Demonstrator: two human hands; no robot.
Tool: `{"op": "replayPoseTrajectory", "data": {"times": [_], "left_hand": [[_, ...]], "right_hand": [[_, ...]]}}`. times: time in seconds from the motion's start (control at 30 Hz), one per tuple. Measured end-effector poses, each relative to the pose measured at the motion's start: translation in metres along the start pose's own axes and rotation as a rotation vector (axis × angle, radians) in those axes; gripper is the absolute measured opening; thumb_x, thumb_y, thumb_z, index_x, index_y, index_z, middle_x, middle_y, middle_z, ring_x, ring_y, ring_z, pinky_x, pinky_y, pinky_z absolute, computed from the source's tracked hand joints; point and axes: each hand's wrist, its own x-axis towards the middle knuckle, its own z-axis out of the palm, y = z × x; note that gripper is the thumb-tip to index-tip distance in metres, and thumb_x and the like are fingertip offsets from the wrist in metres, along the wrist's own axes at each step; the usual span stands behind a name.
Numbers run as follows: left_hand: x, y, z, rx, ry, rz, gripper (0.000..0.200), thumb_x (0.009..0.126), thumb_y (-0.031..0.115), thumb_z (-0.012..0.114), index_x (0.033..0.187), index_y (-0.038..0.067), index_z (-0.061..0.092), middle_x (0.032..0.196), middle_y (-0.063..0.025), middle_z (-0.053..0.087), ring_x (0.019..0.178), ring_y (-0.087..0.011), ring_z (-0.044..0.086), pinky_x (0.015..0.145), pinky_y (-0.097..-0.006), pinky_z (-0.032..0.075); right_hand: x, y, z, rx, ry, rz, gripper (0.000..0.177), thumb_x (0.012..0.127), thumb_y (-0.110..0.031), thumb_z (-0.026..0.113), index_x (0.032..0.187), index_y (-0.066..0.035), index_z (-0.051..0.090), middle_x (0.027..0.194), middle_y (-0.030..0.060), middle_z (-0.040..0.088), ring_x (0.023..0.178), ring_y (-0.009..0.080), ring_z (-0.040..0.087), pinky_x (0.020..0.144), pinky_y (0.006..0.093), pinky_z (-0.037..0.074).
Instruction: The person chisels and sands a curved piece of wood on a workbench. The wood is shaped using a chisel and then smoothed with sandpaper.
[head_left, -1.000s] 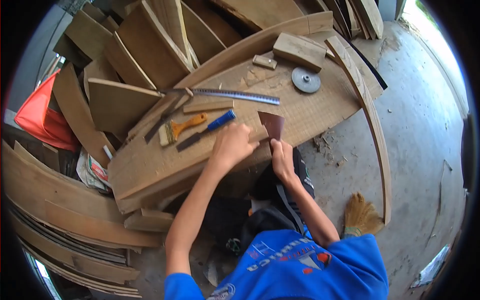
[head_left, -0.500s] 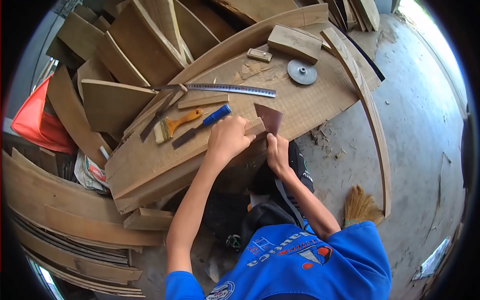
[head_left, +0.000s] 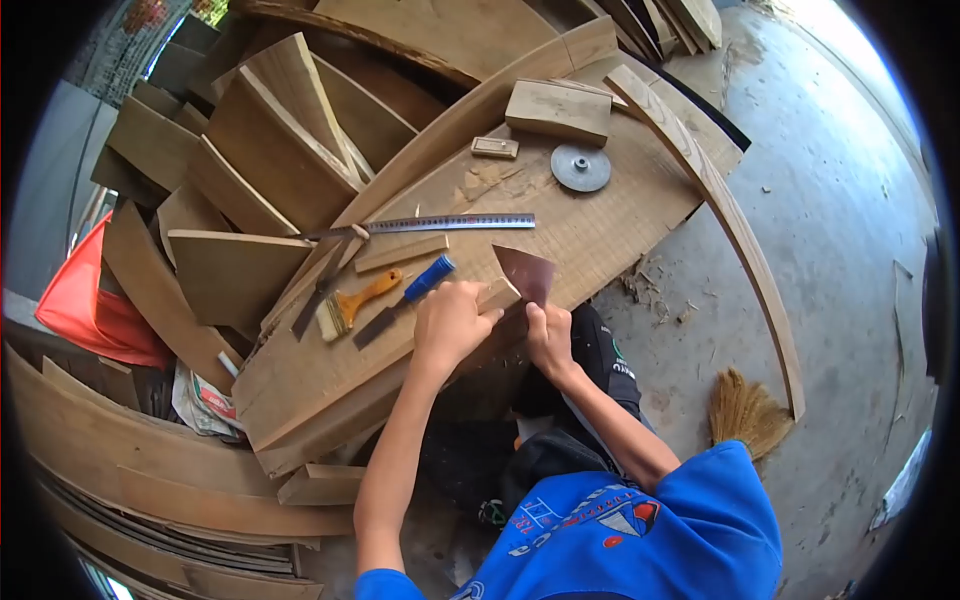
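My left hand (head_left: pixel 453 323) is wrapped round a small wooden block (head_left: pixel 498 294) at the near edge of a broad wooden board (head_left: pixel 470 262). Just right of it, my right hand (head_left: pixel 549 335) pinches a reddish-brown sheet of sandpaper (head_left: pixel 528 272) between thumb and fingers. The sheet stands up beside the block's end, one corner pointing away from me. Left of my left hand lie a blue-handled file (head_left: pixel 430 279) and a paintbrush (head_left: pixel 360 303). A thin wood strip (head_left: pixel 402 253) and a steel ruler (head_left: pixel 450 222) lie beyond them.
A grey metal disc (head_left: pixel 580 168), a thick wood block (head_left: pixel 558 112) and a small wooden piece (head_left: pixel 495 148) sit on the board's far part. A long curved slat (head_left: pixel 735 220) leans over its right side. Curved planks (head_left: pixel 240 270) crowd the left; a straw broom (head_left: pixel 745 412) rests on the floor.
The view has shifted, so the board and tools appear lower and nearer. Both hands keep hold of the block and sandpaper, close together at the board's edge.
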Motion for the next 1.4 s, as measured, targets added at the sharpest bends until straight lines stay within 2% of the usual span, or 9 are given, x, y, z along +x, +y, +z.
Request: {"op": "replayPoseTrajectory", "data": {"times": [0.1,0.2,0.37,0.73,0.93,1.0,1.17,1.3,1.4], "left_hand": [[0.000,0.004,0.001,0.024,-0.039,-0.026,0.023,0.066,0.024,0.068,0.076,0.004,0.065,0.071,-0.0208,0.060,0.072,-0.0357,0.060,0.066,-0.0430,0.049],[-0.003,0.003,0.002,0.003,0.045,0.007,0.019,0.063,0.017,0.065,0.077,0.003,0.065,0.073,-0.0208,0.061,0.073,-0.0363,0.060,0.067,-0.0437,0.048],[0.001,-0.004,0.006,-0.012,-0.030,-0.007,0.023,0.065,0.023,0.068,0.079,0.004,0.065,0.075,-0.0203,0.061,0.074,-0.0354,0.060,0.068,-0.0436,0.048],[-0.002,-0.002,0.006,0.006,0.035,0.010,0.025,0.063,0.023,0.069,0.078,0.003,0.065,0.073,-0.0202,0.061,0.073,-0.0339,0.061,0.066,-0.0421,0.049],[-0.006,-0.008,0.009,-0.033,-0.019,-0.011,0.019,0.066,0.020,0.066,0.073,0.003,0.063,0.074,-0.0197,0.062,0.076,-0.0346,0.061,0.069,-0.0432,0.049],[-0.002,-0.008,0.010,-0.046,0.038,0.040,0.016,0.064,0.017,0.065,0.072,0.003,0.063,0.074,-0.0194,0.062,0.076,-0.0346,0.061,0.069,-0.0434,0.048],[-0.002,-0.010,0.011,-0.046,0.005,0.023,0.023,0.063,0.020,0.067,0.077,0.002,0.065,0.070,-0.0186,0.061,0.072,-0.0340,0.061,0.067,-0.0426,0.049],[0.000,-0.014,0.016,-0.061,0.053,0.079,0.019,0.061,0.019,0.065,0.070,0.002,0.063,0.068,-0.0194,0.060,0.070,-0.0337,0.061,0.065,-0.0426,0.049],[0.004,-0.019,0.019,-0.077,0.104,0.088,0.019,0.058,0.016,0.065,0.071,0.003,0.063,0.069,-0.0186,0.060,0.072,-0.0342,0.061,0.064,-0.0430,0.049]], "right_hand": [[-0.002,-0.059,0.000,0.065,0.153,-0.342,0.027,0.086,-0.017,0.041,0.073,0.004,0.053,0.060,0.0194,0.050,0.054,0.0329,0.053,0.051,0.0379,0.041],[0.001,-0.003,0.008,0.053,0.042,-0.063,0.026,0.085,-0.016,0.042,0.073,0.004,0.052,0.065,0.0212,0.051,0.059,0.0350,0.053,0.055,0.0389,0.041],[0.001,-0.054,-0.001,-0.009,0.138,-0.296,0.028,0.085,-0.018,0.041,0.073,0.003,0.053,0.063,0.0203,0.053,0.058,0.0366,0.055,0.052,0.0399,0.042],[0.003,0.017,-0.002,-0.214,0.069,-0.226,0.023,0.083,-0.015,0.042,0.073,0.003,0.052,0.063,0.0220,0.050,0.059,0.0390,0.053,0.054,0.0415,0.042],[0.001,-0.036,-0.005,-0.122,0.023,-0.305,0.024,0.084,-0.015,0.041,0.073,0.003,0.053,0.063,0.0222,0.052,0.059,0.0380,0.054,0.053,0.0414,0.041],[0.010,-0.002,0.003,-0.128,0.148,-0.317,0.029,0.083,-0.019,0.042,0.063,0.003,0.045,0.052,0.0171,0.040,0.045,0.0238,0.042,0.046,0.0369,0.032],[0.008,-0.066,0.001,-0.059,0.182,-0.413,0.027,0.083,-0.015,0.039,0.061,0.002,0.041,0.050,0.0116,0.037,0.045,0.0193,0.040,0.044,0.0356,0.028],[0.013,0.019,0.003,-0.183,0.168,-0.338,0.037,0.087,-0.022,0.038,0.058,0.001,0.041,0.046,0.0060,0.036,0.043,0.0153,0.038,0.043,0.0346,0.027],[0.009,-0.029,-0.002,-0.116,0.131,-0.236,0.037,0.086,-0.023,0.041,0.060,0.003,0.044,0.047,0.0060,0.038,0.045,0.0135,0.037,0.045,0.0331,0.029]]}}
